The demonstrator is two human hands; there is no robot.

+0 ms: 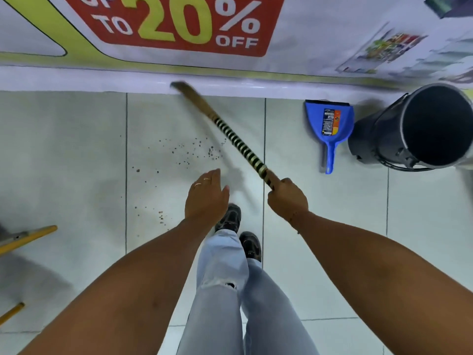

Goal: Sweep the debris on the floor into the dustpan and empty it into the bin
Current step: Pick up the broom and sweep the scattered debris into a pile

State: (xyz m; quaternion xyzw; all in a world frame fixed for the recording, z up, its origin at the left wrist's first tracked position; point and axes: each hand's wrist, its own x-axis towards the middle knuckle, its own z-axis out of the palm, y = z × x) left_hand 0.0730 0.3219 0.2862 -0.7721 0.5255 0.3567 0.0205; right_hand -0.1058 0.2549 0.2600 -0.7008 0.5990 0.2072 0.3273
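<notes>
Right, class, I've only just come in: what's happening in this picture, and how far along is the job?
A person is sweeping a tiled floor. The right hand grips the striped handle of a broom, whose blurred head is up by the wall. The left hand hangs open and empty. Brown debris is scattered on the tiles, not yet gathered. The blue dustpan lies untouched near the wall, with the dark bin just right of it. The job has barely started.

Our right hand (286, 198) fisted around stick end, arm stretched forward. Our left hand (206, 198) free, fingers loosely extended, palm down, forearm reaching forward. Hands near, apart.
</notes>
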